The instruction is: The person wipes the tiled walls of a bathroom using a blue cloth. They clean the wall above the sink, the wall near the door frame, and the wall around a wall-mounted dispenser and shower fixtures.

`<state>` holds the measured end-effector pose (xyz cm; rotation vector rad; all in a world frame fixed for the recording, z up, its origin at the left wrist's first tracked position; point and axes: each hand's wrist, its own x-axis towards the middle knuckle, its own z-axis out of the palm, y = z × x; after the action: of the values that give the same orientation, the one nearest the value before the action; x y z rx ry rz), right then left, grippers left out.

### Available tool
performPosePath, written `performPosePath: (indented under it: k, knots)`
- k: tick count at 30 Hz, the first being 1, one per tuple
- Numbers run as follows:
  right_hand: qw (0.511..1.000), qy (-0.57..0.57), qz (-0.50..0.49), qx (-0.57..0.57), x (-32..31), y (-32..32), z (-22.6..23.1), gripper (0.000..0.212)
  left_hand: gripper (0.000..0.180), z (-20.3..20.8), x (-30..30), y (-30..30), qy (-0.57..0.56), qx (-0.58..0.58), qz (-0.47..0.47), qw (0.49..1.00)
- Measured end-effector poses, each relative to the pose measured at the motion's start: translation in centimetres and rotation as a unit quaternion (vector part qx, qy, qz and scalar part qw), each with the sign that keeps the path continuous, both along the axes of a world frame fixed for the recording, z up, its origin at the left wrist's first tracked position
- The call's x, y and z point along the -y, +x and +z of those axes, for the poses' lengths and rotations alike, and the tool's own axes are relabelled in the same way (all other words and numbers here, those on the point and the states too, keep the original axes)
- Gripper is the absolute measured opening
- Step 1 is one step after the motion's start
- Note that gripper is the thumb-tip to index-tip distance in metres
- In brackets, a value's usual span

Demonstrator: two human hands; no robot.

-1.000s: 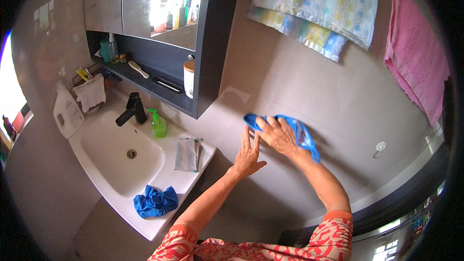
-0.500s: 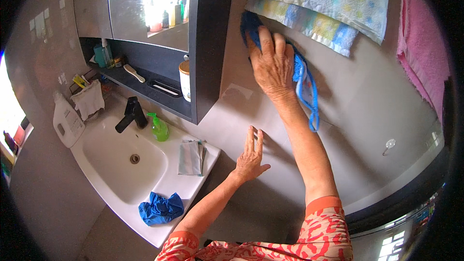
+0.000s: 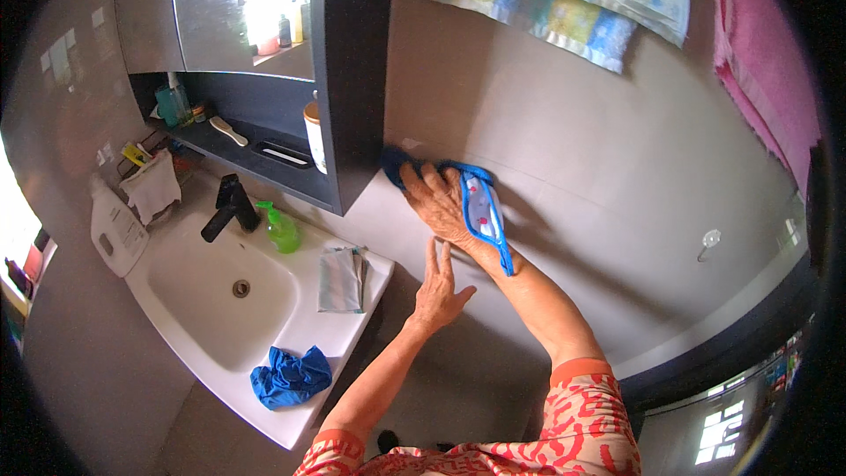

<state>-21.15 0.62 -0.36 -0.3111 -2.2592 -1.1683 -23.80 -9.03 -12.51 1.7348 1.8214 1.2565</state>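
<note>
My right hand (image 3: 438, 211) presses a blue-trimmed cleaning cloth (image 3: 483, 210) flat on the grey wall, just right of the dark cabinet's lower corner. Blue fabric shows beyond the fingertips. A pale patterned flap with a blue edge and loop hangs over the back of the hand toward the wrist. Below it, my left hand (image 3: 439, 295) is open and holds nothing, with its fingers stretched up near the right wrist and the thumb apart. To its left, a folded striped cloth (image 3: 341, 280) lies on the sink's edge.
A white sink (image 3: 220, 300) with a black faucet (image 3: 231, 209) and a green soap bottle (image 3: 279, 229) stands at left. Crumpled blue fabric (image 3: 291, 377) lies on its front rim. The mirrored cabinet (image 3: 352, 79) juts out above. Towels (image 3: 564, 0) hang at upper right; a hook (image 3: 710, 240) is on the wall.
My right hand has moved the cloth down and left along the wall, from under the hanging towels to beside the cabinet's lower corner. My left hand stays open, a little further left.
</note>
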Motion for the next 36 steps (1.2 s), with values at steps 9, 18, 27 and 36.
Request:
performPosePath:
  k: [9,18,27,36]
  knots:
    - [0.995,-0.054,0.001,0.080,0.7,9.9,-9.9,0.015,0.079,-0.8,4.1,2.9,-0.120,-0.053,-0.041,0.991]
    - [0.993,0.065,-0.101,-0.015,-0.4,16.7,-0.3,0.058,0.069,-0.5,6.0,7.5,-0.077,-0.072,-0.071,0.992]
    - [0.933,0.090,-0.175,-0.301,-0.6,26.1,12.1,0.072,0.065,1.3,5.6,10.6,-0.068,-0.063,-0.065,0.994]
    - [0.899,0.069,-0.186,-0.390,-0.8,22.0,11.7,0.073,0.063,-0.3,4.9,9.5,-0.053,-0.034,-0.068,0.996]
